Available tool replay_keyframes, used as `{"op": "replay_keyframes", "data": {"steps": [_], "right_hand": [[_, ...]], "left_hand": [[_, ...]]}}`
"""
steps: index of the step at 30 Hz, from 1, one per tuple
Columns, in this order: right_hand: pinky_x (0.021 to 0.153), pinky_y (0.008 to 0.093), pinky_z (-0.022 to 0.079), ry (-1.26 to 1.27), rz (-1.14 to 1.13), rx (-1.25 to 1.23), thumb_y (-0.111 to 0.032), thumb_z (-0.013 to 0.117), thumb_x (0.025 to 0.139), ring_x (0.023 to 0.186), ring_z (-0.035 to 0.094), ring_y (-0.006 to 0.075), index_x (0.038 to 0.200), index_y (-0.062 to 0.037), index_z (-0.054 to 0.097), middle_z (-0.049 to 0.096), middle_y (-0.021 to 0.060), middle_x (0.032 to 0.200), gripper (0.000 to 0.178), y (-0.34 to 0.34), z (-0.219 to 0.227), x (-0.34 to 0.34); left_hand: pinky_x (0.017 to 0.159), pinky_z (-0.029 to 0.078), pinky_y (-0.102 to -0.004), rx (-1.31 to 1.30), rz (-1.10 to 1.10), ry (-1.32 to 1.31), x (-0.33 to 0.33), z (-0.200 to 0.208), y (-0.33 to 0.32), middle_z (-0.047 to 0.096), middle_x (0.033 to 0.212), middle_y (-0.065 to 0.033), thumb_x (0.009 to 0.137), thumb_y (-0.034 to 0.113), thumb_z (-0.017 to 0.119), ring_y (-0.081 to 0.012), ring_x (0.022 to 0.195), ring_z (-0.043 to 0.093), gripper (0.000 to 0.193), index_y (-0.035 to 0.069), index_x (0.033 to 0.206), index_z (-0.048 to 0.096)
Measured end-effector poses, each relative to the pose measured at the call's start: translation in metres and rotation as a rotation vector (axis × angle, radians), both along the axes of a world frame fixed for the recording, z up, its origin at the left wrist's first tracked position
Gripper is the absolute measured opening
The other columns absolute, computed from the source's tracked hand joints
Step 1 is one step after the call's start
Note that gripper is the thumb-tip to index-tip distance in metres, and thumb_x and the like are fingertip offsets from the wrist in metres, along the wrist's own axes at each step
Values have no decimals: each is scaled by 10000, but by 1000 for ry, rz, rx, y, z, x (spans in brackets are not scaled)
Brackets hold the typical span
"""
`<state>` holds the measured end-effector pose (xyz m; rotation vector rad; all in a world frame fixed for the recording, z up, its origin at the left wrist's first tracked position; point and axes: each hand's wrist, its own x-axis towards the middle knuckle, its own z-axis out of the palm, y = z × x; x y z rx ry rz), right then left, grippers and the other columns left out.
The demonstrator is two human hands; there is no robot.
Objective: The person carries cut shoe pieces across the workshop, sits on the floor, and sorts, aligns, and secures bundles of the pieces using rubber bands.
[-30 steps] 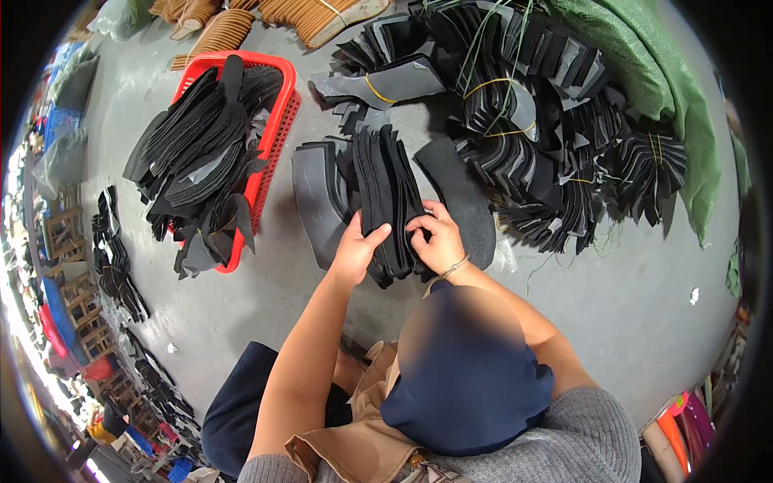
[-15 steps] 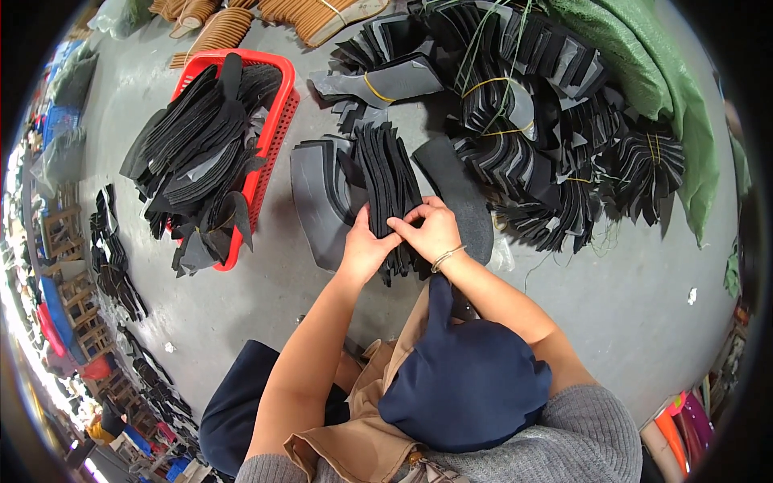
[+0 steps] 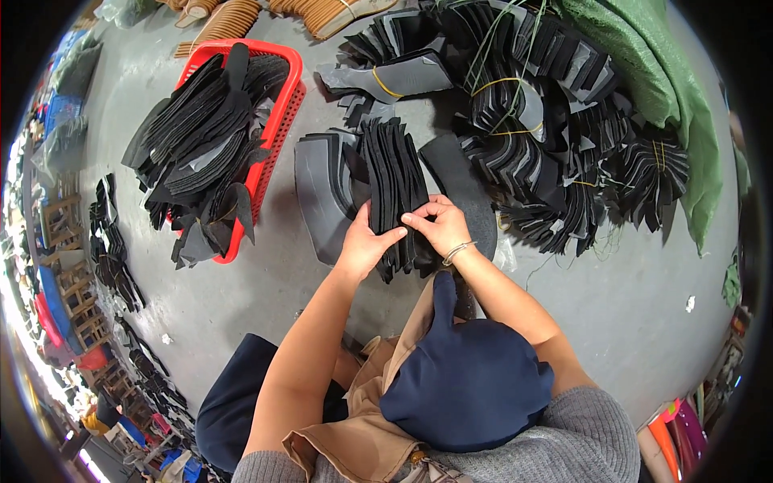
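Note:
Between my two hands stands a bundle of black cut fabric pieces [image 3: 391,165], packed on edge with their long sides running away from me. My left hand [image 3: 364,241] is closed round its left side, the thumb lying across the near part. My right hand [image 3: 441,227] grips the right side, thumb on top and fingers curled over the edge. Left of the bundle lie curved grey pieces [image 3: 320,201] in a small stack. A wide black piece [image 3: 460,181] rests flat at its right. The undersides of the bundle and some fingertips are hidden.
A red plastic basket [image 3: 278,133] heaped with black pieces [image 3: 197,137] stands at left. Tied bundles of black and grey pieces [image 3: 515,161] cover the floor at right, beside a green sack [image 3: 644,72]. Brown stacked pieces [image 3: 221,30] lie at the far edge.
My right thumb and hand have shifted slightly right along the bundle, away from the left thumb. Both hands still hold it. The whole view has moved a little.

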<state>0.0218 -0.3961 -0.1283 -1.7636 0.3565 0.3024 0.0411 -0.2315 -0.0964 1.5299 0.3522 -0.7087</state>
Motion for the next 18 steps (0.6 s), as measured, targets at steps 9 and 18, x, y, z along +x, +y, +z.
{"op": "replay_keyframes", "data": {"steps": [9, 18], "right_hand": [[822, 296, 412, 45, -7, 85, -266, 724, 740, 924, 541, 218, 757, -38, 678, 565, 121, 987, 233, 0, -1, -2], [801, 292, 417, 38, -7, 70, -264, 707, 755, 896, 543, 208, 745, -35, 671, 568, 106, 945, 232, 1, -3, -2]], "left_hand": [[915, 419, -297, 89, -26, -50, -3, -8, 1, 545, 1143, -88, 717, -4, 704, -167, 1041, 524, 617, -6, 1247, 388], [916, 419, -298, 100, -10, -45, -4, -11, 3, 539, 1156, -91, 720, -6, 700, -168, 1050, 520, 620, -6, 1253, 383]]}}
